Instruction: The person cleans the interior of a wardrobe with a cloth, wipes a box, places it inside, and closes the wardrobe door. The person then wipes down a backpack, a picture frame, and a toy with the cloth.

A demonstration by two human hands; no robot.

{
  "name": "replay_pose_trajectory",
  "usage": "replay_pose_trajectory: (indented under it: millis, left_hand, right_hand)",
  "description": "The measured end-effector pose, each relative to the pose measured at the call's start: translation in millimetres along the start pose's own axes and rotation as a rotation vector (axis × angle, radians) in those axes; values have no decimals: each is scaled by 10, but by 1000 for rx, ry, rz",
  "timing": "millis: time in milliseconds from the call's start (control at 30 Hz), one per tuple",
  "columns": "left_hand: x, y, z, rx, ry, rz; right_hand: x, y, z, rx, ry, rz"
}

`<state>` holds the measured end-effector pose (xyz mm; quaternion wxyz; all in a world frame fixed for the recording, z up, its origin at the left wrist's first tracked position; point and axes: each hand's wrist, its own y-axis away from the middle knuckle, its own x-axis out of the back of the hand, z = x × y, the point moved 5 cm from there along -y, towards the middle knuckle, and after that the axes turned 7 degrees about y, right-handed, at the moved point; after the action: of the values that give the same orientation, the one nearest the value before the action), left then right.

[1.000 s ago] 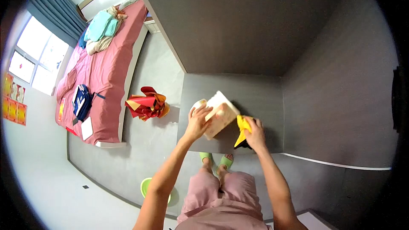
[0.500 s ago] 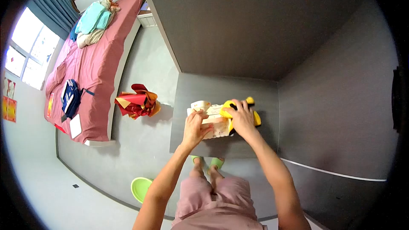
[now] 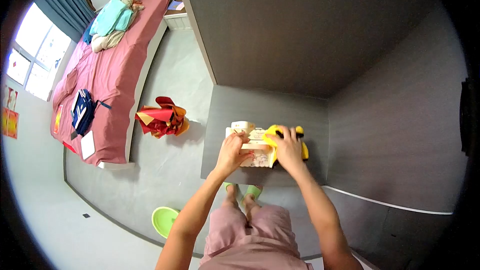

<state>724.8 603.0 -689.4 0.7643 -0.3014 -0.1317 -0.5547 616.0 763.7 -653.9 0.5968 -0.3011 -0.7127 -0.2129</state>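
Note:
A cream-coloured box (image 3: 261,159) with printed pictures on its front and a raised part at its left rear stands on the grey shelf surface (image 3: 216,120). My left hand (image 3: 233,154) grips its left part, fingers curled over the top. Against the box's right end is a yellow and black soft thing (image 3: 304,150), perhaps a plush toy. My right hand (image 3: 289,150) is closed over it, hiding much of its middle. Whether it sits in the box or only beside it, I cannot tell.
Tall dark panels (image 3: 280,30) rise behind and to the right of the shelf. Red and gold wrapping paper (image 3: 165,118) stands on the floor to the left, near a pink-covered bed (image 3: 120,85). A green basin (image 3: 164,221) lies at lower left.
The box has shifted slightly right and sits straighter to me. Both hands keep their holds, and the yellow and black thing has moved a little along with them.

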Motion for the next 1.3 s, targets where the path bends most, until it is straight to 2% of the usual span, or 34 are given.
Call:
replay_pose_trajectory:
  millis: [167,200,267,333,367,500,600,700,733,800,867,933,1033,1167,1200,1300]
  left_hand:
    - [-19,-22,81,28,-15,14]
    - [-51,-14,79,46,-26,82]
    - [-170,-70,150,64,-27,147]
    - [-237,-131,236,205,-105,359]
    - [-321,-191,188,239,-70,392]
    - [-431,-249,252,165,58,307]
    - [-265,-176,182,169,-141,292]
    - [-287,-106,-37,268,-229,62]
    - [-331,-127,-63,262,-226,52]
    - [-359,-128,-63,201,-150,143]
    - [-361,-114,-3,196,-128,144]
    - [-389,-116,-36,213,-78,157]
    - [-397,-110,-69,239,-87,145]
    - [-362,-113,-40,208,-93,130]
    - [-367,-104,-33,208,-95,123]
    - [-391,-109,-17,221,-96,156]
  right_hand:
    - [-285,-506,288,-132,21,-79]
    - [-244,-526,319,-190,-22,-120]
    - [176,-322,256,-273,-45,61]
    - [526,-2,207,-394,-62,191]
    - [576,131,189,-380,-45,213]
    - [450,336,5,-290,-70,145]
    - [366,189,-128,-264,-84,148]
    - [195,-90,-194,-226,23,203]
    - [153,-206,-212,-223,56,224]
    - [51,-292,-268,-265,120,153]
    - [70,-236,-371,-303,132,164]
    - [88,-160,-383,-266,-1,185]
    - [27,-35,-414,-192,6,78]
    - [129,-208,-265,-194,160,165]
    - [159,-277,-193,-203,168,256]
    - [87,-281,-252,-224,164,154]
